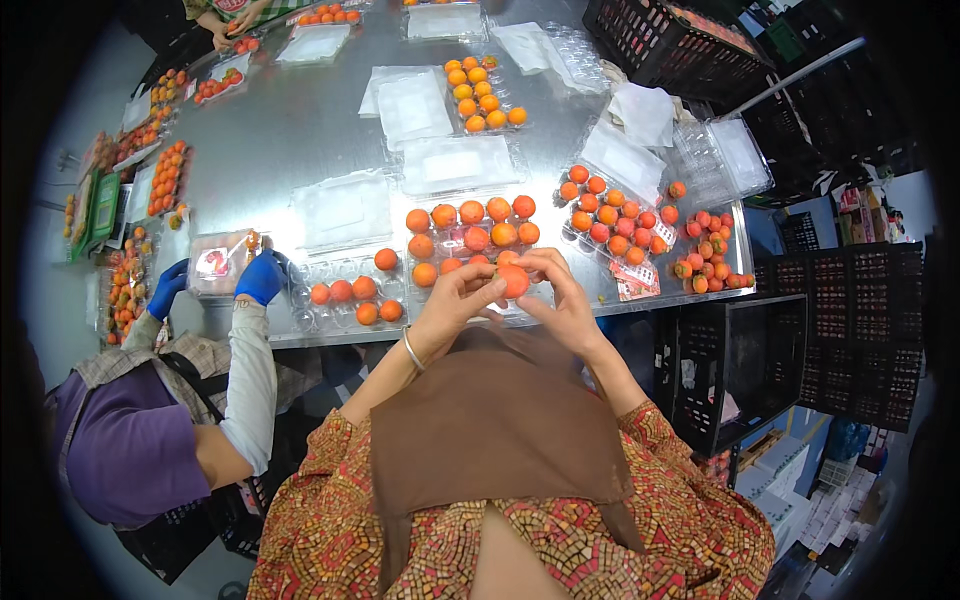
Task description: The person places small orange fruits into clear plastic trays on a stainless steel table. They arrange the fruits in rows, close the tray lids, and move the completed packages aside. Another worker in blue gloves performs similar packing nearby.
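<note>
A round orange-red fruit [513, 281], tomato- or persimmon-like, is held between my two hands above the table's front edge. The fingers and thumb of my left hand [457, 300] grip it from the left. My right hand [561, 301] has its fingertips and thumb around the fruit's right side. Just beyond lies a clear plastic tray [455, 241] with rows of similar fruit, its near part hidden by my hands. Left of it, another clear tray [337, 309] carries several fruits. To the right, a fuller tray [611, 214] holds many fruits, with printed cards [637, 279] by it.
A co-worker's blue-gloved hands [261, 276] hold a closed fruit box [217, 262] on the left. White liner sheets [459, 163] lie across the metal table [300, 124]. Loose fruits [709, 255] sit at the right corner. Black crates [675, 52] stand at the back right.
</note>
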Tool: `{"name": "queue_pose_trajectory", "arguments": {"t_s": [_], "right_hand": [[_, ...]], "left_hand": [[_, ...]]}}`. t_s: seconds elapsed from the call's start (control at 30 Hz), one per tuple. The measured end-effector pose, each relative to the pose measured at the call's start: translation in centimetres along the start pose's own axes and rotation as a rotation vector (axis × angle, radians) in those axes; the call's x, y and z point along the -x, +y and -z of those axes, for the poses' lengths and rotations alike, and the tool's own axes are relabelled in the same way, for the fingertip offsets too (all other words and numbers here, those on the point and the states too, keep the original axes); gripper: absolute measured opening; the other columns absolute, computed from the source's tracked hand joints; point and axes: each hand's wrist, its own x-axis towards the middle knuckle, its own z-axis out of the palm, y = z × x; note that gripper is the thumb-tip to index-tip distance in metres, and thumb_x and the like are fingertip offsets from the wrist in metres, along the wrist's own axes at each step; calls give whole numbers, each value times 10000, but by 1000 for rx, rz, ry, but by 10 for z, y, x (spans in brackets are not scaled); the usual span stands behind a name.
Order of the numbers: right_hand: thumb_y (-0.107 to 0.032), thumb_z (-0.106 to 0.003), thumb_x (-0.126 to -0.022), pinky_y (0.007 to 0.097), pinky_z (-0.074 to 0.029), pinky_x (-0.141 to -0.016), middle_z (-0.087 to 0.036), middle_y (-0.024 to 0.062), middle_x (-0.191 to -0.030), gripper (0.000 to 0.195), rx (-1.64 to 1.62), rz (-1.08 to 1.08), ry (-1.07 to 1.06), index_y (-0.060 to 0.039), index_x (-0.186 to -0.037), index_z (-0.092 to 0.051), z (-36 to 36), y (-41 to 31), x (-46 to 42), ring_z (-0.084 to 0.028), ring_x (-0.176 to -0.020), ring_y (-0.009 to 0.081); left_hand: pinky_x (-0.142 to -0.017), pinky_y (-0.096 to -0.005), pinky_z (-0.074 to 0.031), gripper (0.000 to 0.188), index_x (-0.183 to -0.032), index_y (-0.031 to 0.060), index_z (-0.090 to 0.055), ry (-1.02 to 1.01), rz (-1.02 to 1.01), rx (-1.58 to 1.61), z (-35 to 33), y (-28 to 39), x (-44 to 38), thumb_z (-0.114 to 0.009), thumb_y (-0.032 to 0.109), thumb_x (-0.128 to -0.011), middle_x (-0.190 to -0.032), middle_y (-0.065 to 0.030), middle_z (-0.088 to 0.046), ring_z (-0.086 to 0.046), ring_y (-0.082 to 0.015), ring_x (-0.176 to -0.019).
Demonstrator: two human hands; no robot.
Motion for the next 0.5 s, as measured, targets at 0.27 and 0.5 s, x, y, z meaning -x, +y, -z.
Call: {"name": "queue_pose_trajectory", "arguments": {"t_s": [0.27,0.5], "right_hand": [[-187,-611,-1028,272,-476,-862,-648,23,-1069,299,-548,-401,84,-14,-1271,-597,-15,16,4,-591,-984,115],[-192,-619,-1033,288,-493,-891,-678,59,-1163,311,-592,-435,-15,-11,-1282,-583,-30,-3,-7,-618,-1048,118]], "left_hand": [[-994,-343,-510,606,-1391,51,-514,168,-408,-364,1,-4,0,-786,70,-850,-1269,-87,-624,-606,-189,-1183],[-1008,-354,-462,713,-1431,79,-485,259,-584,-609,2,-11,0,-769,3,-781,-1246,-58,-614,-595,-188,-1163]]}}
